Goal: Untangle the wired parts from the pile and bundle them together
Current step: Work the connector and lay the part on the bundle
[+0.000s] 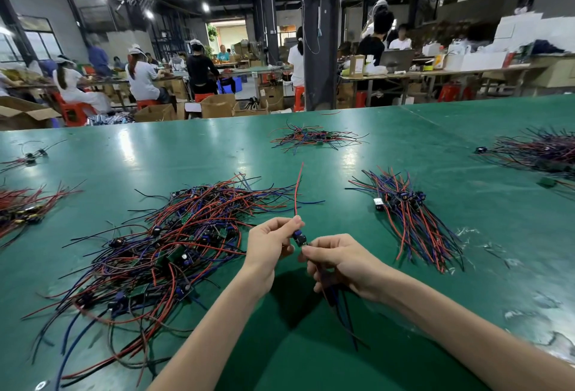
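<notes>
Wired part (299,239), a small dark block with a blue bit on it, is up off the green table (217,148), held between our two hands right in front of us. Our left hand (269,244) has its fingers curled in, and the thumb and fingertips pinch the top end of the wired part, where a single red wire (298,188) sticks straight up and away from us. Our right hand (339,261) pinches the lower end with thumb and forefinger. Its other fingers are folded loosely around the dark wires (342,313), which hang down below the hand toward us, so both hands are closed on the same piece. Just left of our hands is the pile (161,253) – a big messy tangle of red, blue and black leads with little green boards and dark parts mixed in, spread flat on the table. To the right, well apart from the pile, lies the bundle (407,213), with its parts grouped near the middle and its wires fanning out at both ends. Farther back there's a smaller heap (314,138), plus a dark heap (541,151) at the right edge and a reddish heap (21,207) at the left edge.
</notes>
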Demonstrator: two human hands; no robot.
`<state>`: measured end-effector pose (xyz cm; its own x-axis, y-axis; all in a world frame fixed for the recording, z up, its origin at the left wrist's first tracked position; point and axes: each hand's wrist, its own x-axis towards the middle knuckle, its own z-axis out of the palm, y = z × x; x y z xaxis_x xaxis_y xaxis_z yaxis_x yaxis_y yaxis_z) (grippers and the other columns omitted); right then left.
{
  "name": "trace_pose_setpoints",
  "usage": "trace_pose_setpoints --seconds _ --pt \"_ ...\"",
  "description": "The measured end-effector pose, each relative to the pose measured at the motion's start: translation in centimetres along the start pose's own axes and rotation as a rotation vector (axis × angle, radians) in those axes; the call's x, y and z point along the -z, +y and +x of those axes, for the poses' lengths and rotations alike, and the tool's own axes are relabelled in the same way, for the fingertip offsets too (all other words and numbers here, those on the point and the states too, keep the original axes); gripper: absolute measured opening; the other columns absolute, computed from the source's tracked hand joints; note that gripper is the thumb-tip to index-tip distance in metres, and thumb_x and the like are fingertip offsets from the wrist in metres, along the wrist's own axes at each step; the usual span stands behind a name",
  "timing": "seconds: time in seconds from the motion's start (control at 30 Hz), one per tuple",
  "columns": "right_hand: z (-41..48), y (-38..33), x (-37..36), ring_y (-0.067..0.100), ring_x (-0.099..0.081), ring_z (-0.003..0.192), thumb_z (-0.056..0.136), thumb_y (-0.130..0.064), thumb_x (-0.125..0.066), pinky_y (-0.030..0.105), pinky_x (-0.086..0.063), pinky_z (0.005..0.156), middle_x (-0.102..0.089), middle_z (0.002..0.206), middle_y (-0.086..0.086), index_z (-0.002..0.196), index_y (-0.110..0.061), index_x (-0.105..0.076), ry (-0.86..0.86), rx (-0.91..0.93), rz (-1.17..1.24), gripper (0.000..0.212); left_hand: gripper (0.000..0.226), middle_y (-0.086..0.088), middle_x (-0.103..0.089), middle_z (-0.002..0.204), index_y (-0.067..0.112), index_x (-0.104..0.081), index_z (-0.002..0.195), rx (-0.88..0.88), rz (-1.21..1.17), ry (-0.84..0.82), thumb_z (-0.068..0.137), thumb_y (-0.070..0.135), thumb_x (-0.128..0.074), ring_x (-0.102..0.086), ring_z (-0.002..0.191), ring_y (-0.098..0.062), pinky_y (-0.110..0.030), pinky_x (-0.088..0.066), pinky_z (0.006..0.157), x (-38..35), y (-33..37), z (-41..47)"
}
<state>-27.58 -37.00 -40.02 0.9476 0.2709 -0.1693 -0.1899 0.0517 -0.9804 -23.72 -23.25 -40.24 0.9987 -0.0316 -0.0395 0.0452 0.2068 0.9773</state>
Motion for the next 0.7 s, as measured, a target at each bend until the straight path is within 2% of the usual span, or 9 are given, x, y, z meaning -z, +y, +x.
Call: trace_pose_setpoints --seconds 0.1,0.2,0.3,0.37,0.5,0.6,0.7 --pt "0.0 0.0 0.2 0.009 -0.053 0.048 0.088 -0.012 -0.063 0.026 -0.052 0.047 -0.057 0.059 0.005 0.074 -0.004 -0.067 0.052 0.016 0.047 0.017 0.017 0.005 -0.05 0.049 0.01 -0.071 0.075 0.045 -0.022 -0.039 0.087 0.021 -0.066 -0.042 0.048 -0.011 -0.023 -0.042 0.055 -0.2 -0.1 0.0" --pt "0.1 0.0 0.5 0.006 -0.052 0.049 0.087 -0.01 -0.064 0.026 -0.052 0.048 -0.056 0.062 0.004 0.081 -0.001 -0.069 0.09 0.027 0.084 0.012 0.018 0.002 -0.051 0.059 0.009 -0.069 0.084 0.084 -0.058 -0.139 0.087 0.025 -0.064 -0.05 0.051 -0.009 -0.023 -0.048 0.062 -0.4 -0.1 -0.2" --pt "0.1 0.0 0.8 0.006 -0.051 0.051 0.089 -0.009 -0.061 0.025 -0.052 0.049 -0.055 0.064 0.004 0.082 0.0 -0.068 0.09 0.044 0.074 0.013 0.008 -0.004 -0.06 0.076 0.009 -0.067 0.092 0.074 -0.038 -0.24 0.085 0.012 -0.065 -0.053 0.058 -0.01 -0.017 -0.049 0.059 -0.6 -0.4 -0.6" --pt "0.1 0.1 0.9 0.007 -0.051 0.053 0.089 -0.006 -0.06 0.024 -0.052 0.05 -0.055 0.065 0.004 0.085 0.002 -0.068 0.094 0.053 0.068 0.012 0.013 -0.006 -0.065 0.08 0.009 -0.066 0.097 0.071 -0.051 -0.266 0.085 0.004 -0.064 -0.056 0.063 -0.012 -0.016 -0.05 0.061 -0.5 -0.5 -0.6" --pt "0.3 0.3 0.9 0.005 -0.051 0.053 0.087 -0.002 -0.062 0.024 -0.053 0.052 -0.058 0.077 0.009 0.104 0.011 -0.065 0.088 0.073 0.04 0.021 0.021 -0.013 -0.066 0.082 0.011 -0.066 0.101 0.042 -0.028 -0.263 0.082 0.002 -0.066 -0.061 0.065 -0.017 -0.027 -0.053 0.073 -0.3 -0.7 -0.6" --pt "0.3 0.3 0.9 0.004 -0.048 0.051 0.085 -0.002 -0.065 0.023 -0.053 0.053 -0.052 0.08 0.011 0.104 0.013 -0.065 0.08 0.071 0.002 0.024 0.023 -0.017 -0.061 0.082 0.013 -0.067 0.1 -0.012 0.028 -0.211 0.08 0.001 -0.069 -0.059 0.067 -0.021 -0.03 -0.05 0.074 -0.3 -0.9 -0.5" --pt "0.4 0.5 1.0 0.006 -0.047 0.049 0.084 -0.002 -0.066 0.022 -0.053 0.053 -0.047 0.075 0.01 0.102 0.014 -0.065 0.094 0.07 -0.007 0.024 0.025 -0.015 -0.06 0.08 0.013 -0.066 0.101 -0.019 0.025 -0.215 0.08 0.0 -0.069 -0.058 0.068 -0.021 -0.029 -0.05 0.072 -0.3 -1.1 -0.5"
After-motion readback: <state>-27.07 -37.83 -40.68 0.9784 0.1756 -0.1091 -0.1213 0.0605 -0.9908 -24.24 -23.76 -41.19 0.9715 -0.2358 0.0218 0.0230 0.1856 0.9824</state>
